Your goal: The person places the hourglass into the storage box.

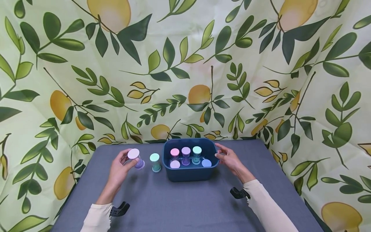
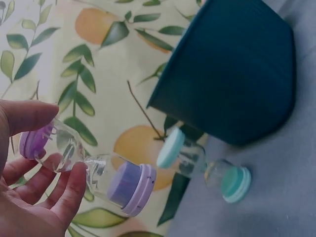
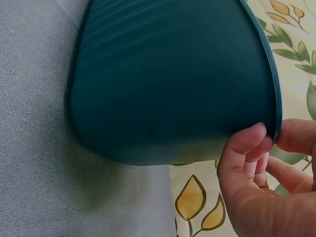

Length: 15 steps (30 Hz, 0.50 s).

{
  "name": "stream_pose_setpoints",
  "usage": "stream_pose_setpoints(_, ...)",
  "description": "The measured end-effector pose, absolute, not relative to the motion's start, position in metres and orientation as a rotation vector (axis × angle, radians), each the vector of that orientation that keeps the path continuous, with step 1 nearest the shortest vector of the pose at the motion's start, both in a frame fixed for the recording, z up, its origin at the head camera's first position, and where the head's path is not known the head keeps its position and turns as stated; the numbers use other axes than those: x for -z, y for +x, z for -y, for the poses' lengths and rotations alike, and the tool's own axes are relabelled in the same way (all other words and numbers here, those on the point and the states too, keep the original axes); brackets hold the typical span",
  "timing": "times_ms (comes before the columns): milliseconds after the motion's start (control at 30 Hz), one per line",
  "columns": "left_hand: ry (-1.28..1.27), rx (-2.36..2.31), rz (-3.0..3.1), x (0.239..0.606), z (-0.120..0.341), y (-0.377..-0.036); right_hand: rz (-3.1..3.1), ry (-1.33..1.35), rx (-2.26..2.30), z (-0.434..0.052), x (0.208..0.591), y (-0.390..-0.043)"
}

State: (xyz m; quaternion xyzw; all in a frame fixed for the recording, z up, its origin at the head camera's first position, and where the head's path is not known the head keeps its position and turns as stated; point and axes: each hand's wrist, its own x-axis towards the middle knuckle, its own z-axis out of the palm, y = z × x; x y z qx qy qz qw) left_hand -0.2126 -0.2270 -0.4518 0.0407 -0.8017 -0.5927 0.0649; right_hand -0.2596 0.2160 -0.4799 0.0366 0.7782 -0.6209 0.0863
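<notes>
Left hand: fingers curled round a purple sand timer, tilted, lifted above the grey table, no label readable. Right hand: pinching the rim of the teal bin (five timers inside). Mint timer upright between.

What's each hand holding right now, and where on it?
Left hand grips the purple sand timer around its glass middle. Right hand pinches the teal bin at its right rim.

Lemon-print backdrop behind grey table
</notes>
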Motion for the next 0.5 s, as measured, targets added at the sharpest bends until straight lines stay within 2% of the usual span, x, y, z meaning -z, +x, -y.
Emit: stream_pose_setpoints(500,-0.043,1.88,2.36,0.43,0.192,-0.215,-2.263,0.123,1.879,-0.217,0.478,-0.259)
